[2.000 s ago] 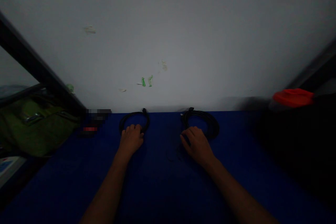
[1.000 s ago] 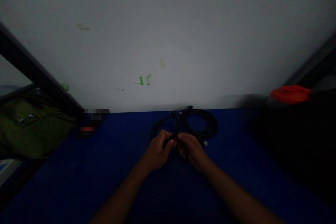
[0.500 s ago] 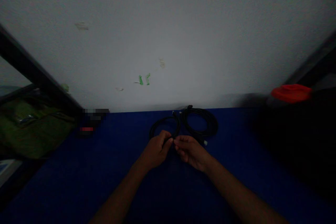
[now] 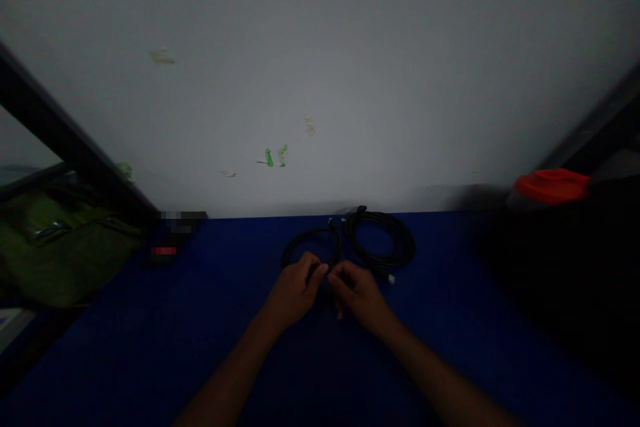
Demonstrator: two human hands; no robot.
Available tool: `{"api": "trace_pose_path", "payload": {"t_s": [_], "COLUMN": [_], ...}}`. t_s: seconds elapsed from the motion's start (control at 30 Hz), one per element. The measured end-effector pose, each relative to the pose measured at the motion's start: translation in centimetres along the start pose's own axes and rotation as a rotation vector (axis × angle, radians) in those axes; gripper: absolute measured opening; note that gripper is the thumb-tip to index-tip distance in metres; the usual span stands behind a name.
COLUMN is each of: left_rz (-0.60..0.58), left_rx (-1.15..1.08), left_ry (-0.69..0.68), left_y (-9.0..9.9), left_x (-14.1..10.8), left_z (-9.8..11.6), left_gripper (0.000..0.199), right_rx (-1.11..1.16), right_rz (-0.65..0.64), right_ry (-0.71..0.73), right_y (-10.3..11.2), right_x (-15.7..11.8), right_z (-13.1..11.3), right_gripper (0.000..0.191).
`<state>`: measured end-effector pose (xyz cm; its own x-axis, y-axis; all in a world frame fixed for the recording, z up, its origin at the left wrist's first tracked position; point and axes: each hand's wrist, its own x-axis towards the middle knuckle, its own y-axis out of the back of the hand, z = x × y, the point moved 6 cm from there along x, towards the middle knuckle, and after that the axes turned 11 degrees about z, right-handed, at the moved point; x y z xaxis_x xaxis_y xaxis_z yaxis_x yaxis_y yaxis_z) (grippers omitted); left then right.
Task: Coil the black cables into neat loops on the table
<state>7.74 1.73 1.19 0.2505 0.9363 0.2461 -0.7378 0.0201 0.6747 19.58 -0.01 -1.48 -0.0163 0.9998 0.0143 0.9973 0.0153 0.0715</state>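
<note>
My left hand (image 4: 299, 283) is closed on the near side of a coiled black cable (image 4: 301, 236), thumb and forefinger pinched together. Right beside it, my right hand (image 4: 357, 291) is also in a pinch, its fingertips almost meeting the left thumb at the loop's near edge. Whatever sits between the right fingertips is too small and dark to make out. One connector end of the held coil points up at its far side. A second coiled black cable (image 4: 407, 240) lies just to the right, with a pale plug at its near end and a dark one at its far end.
Both coils rest on a blue surface (image 4: 240, 247) against a pale wall (image 4: 400, 80) with bits of green tape. A green bag (image 4: 65, 247) is at the left. On the right stand an orange-lidded container (image 4: 553, 185) and a large dark shape.
The right hand's fingers have curled and shifted slightly, with its lower fingers now pointing down. My left hand keeps its pinch on the coil. The view has tilted a little.
</note>
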Motion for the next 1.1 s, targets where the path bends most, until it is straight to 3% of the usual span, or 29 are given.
{"api": "trace_pose_path", "payload": {"t_s": [0.13,0.23,0.43,0.6,0.77,0.97,1.1], "left_rz": [0.009,0.011,-0.034,-0.039,-0.07,-0.066,-0.068], "left_rx": [0.042,0.052,0.078,0.124,0.125,0.125,0.14], "left_ry": [0.026,0.027,-0.001,-0.016,-0.026,-0.034,-0.026], "left_y": [-0.3,-0.4,-0.8,-0.8,-0.9,-0.7,-0.5], "left_x": [0.0,-0.1,-0.1,-0.1,-0.2,-0.1,-0.1], "left_z": [-0.2,-0.3,-0.1,0.0,0.0,0.1,0.0], "left_gripper": [0.03,0.03,0.029,0.032,0.034,0.039,0.041], "right_rx": [0.063,-0.061,-0.744,-1.002,-0.692,-0.041,0.173], "right_rz": [-0.051,-0.048,0.013,0.073,0.037,0.025,0.061], "right_ry": [-0.097,-0.071,0.435,0.537,0.447,0.06,-0.044], "right_y": [-0.2,0.0,0.1,0.4,0.8,1.0,1.1], "right_x": [0.3,0.3,-0.5,-0.6,0.0,0.7,1.0], "right_z": [0.9,1.1,-1.9,-2.8,-2.3,0.2,0.4], "right_gripper": [0.03,0.028,0.019,0.017,0.012,0.021,0.022]}}
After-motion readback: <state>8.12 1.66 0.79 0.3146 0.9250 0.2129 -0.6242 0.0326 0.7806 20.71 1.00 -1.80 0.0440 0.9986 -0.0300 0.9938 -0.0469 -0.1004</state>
